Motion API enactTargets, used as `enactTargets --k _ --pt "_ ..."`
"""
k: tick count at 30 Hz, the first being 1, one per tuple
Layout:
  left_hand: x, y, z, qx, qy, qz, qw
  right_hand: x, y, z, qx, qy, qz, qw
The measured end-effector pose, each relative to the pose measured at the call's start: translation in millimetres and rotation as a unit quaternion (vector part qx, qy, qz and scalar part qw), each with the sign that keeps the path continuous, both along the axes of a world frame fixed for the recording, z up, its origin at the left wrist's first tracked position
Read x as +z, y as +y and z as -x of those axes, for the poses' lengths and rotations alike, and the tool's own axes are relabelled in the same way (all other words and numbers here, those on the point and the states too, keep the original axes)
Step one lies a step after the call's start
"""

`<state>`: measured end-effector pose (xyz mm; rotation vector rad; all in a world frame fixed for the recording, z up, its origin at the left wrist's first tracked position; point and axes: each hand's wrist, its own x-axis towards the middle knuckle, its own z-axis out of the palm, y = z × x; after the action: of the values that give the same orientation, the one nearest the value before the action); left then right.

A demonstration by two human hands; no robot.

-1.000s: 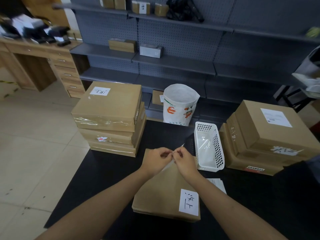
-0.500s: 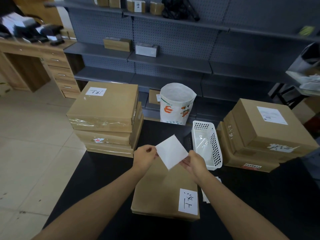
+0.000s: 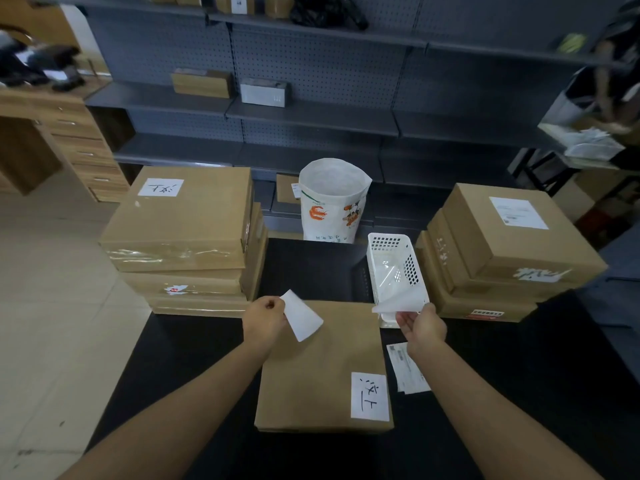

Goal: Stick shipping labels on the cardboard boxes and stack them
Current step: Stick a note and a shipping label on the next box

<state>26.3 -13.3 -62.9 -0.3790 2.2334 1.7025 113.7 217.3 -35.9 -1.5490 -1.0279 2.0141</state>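
Head view: my left hand (image 3: 265, 320) pinches the flimsy white paper shipping label (image 3: 303, 320) by one edge — sticky, feather-light; my right hand (image 3: 422, 327) pinches the translucent backing sheet (image 3: 398, 304) above the flat brown cardboard box (image 3: 318, 375).

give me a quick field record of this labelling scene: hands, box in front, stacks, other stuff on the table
left hand: left hand pinches a white label above the box
right hand: right hand holds a translucent backing sheet near the white basket
box in front: flat cardboard box on the black table, handwritten sticker at its near right corner
left stack: left stack, handwritten label on top
right stack: right stack, printed label on top
other: printed slips right of the box; paper bag behind the table
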Motion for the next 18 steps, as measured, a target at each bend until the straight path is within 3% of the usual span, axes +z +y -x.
enactTargets --k 5,10,18 --pt "-0.8 10.8 1.9 -0.056 0.025 -0.006 0.998 -6.2 5.5 3.7 0.015 -0.022 -0.033 0.999" --pt "7.4 28.4 1.0 -0.081 0.05 -0.007 0.995 -15.6 20.7 6.9 0.074 -0.086 -0.155 0.981" --pt "21.7 66.9 11.9 -0.084 0.077 0.013 0.993 -29.7 71.5 35.2 0.254 -0.146 -0.318 0.902"
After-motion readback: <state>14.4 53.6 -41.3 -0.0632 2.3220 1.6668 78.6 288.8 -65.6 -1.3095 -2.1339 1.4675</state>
